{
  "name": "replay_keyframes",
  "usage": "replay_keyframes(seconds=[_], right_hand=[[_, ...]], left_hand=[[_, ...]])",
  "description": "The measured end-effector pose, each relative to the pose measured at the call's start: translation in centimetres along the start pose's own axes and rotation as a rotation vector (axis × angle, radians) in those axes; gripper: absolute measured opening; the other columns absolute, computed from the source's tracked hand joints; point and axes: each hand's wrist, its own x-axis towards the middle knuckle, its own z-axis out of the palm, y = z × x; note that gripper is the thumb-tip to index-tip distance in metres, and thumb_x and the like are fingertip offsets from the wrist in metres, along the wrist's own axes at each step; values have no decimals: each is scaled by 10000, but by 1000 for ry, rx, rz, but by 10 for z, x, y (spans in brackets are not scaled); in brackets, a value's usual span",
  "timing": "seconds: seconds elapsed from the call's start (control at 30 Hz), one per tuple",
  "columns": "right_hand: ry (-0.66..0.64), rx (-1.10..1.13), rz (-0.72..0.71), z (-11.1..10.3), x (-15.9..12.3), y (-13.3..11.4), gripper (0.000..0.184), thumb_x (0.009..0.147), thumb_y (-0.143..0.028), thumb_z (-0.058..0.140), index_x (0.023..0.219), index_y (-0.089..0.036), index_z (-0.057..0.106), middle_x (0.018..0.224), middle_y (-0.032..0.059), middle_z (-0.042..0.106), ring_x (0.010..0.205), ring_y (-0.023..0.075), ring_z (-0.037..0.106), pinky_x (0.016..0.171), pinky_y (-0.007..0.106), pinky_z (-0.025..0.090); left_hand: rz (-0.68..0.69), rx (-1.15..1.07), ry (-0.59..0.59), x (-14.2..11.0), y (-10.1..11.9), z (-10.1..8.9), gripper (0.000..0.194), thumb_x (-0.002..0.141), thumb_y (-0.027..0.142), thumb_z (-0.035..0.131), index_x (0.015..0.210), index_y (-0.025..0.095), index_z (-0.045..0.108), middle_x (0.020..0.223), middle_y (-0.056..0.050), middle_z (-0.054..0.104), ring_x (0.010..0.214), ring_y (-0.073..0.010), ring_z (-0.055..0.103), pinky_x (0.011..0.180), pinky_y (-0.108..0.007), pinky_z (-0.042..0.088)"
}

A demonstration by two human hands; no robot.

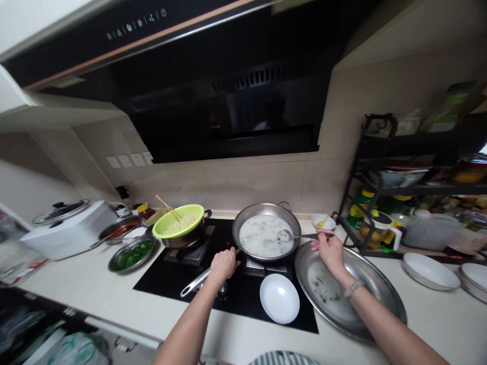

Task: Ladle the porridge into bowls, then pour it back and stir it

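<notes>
A steel wok (297,223) of white, cloudy liquid with green bits stands on the right burner. My left hand (223,264) is closed around the wok's long handle (194,284), whose end sticks out toward the lower left. In my right hand (327,251) is a metal ladle (304,236), its bowl dipping into the liquid. Below my right forearm lies a large steel basin (391,304) with some cloudy liquid and green pieces. A white bowl (279,298) sits in front of the wok at the cooktop's edge.
On the left burner, a green colander (162,225) of noodles with chopsticks (167,207) rests on a pot. A steel dish of leafy greens (134,254) is left of it. Behind the basin sits a small bowl (323,222). A black rack (375,197) stands right; the range hood (228,101) hangs overhead.
</notes>
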Motion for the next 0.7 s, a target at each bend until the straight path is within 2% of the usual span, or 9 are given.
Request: replay_keyframes(seconds=[0.13, 0.53, 0.7], right_hand=[[1, 14, -1, 1, 0, 0, 231, 714, -405, 628, 814, -201, 588, 454, -11, 580, 445, 210, 626, 445, 291, 506], [68, 135, 97, -7, -3, -5, 189, 665, -359, 634, 790, -247, 548, 499, 27, 608, 490, 259, 645, 364, 321, 483], [87, 161, 108, -27, -7, -15, 185, 642, -363, 648, 767, -256, 564, 510, 31, 619, 490, 247, 642, 367, 316, 478]], left_hand=[[8, 0, -3, 1, -1, 1, 391, 903, 369, 525, 1202, 119, 543, 1105, -181, 696, 1033, -316, 673, 829, -395, 513], [5, 13, 2, 2, -1, 3, 407, 904, 378, 518, 1209, 110, 542, 1105, -192, 691, 1017, -324, 675, 831, -413, 512], [1, 18, -3, 3, -2, 5, 409, 909, 386, 503, 1217, 119, 534, 1112, -190, 689, 1020, -320, 674, 829, -404, 508]])
